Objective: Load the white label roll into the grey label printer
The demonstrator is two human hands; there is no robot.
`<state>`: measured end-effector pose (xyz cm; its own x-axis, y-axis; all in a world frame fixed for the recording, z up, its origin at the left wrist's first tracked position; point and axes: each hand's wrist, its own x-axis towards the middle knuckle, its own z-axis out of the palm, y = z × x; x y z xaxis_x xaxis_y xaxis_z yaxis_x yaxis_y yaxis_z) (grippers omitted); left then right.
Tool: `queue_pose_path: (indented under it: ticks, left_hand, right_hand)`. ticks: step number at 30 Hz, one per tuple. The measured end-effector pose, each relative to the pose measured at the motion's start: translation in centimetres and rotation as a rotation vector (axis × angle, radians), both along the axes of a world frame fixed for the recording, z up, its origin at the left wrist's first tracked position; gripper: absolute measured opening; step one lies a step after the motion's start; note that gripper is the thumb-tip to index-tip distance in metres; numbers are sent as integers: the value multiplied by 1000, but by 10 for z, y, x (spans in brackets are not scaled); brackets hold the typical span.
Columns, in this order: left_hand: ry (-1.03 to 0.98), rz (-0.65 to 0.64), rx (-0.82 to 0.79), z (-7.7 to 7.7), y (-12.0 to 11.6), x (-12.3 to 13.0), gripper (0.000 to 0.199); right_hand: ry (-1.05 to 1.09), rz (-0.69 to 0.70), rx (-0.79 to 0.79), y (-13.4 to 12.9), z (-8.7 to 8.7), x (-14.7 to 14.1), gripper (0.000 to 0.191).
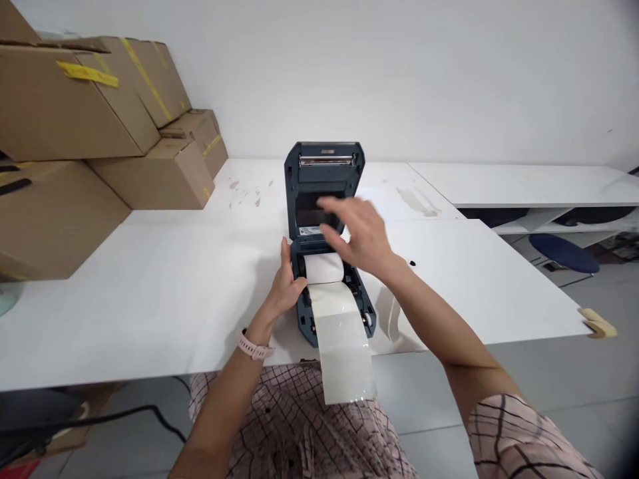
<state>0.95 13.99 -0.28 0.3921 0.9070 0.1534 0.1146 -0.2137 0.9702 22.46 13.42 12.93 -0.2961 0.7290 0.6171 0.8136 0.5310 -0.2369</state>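
Observation:
A dark blue-grey label printer [305, 326] stands at the table's front edge with its lid [324, 174] swung up. Inside its body sits a white label roll [324, 268], and a strip of labels [344, 346] runs out over the front and hangs past the edge. My left hand [288, 286] grips the printer's left side, thumb on the inner rim and fingers outside. Above the roll, in front of the raised lid, my right hand [362, 233] hovers with nothing in it, thumb and fingers apart and slightly blurred.
Cardboard boxes [64, 106] with yellow tape are stacked at the left on the white table [200, 299]. A curled strip of paper [394, 319] lies right of the printer. Beyond the right side are a blue stool [564, 253] and a yellowish piece on the table's corner [596, 322].

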Motion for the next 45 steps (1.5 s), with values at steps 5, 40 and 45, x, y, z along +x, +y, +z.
queue_pose_path:
  ticks: [5,40,45]
  left_hand:
    - [-30,18,-31,1,-1,2,117]
    - [-62,-52,-68,5,-4,2,109]
    - [-77,-45,-61,-1,-3,3,108]
  right_hand:
    - [-430,242,-673,11,-22,-8,70]
    - [687,28,-818,-28,-78,215,102]
    - [854,-78,-878,-50,-118,205,62]
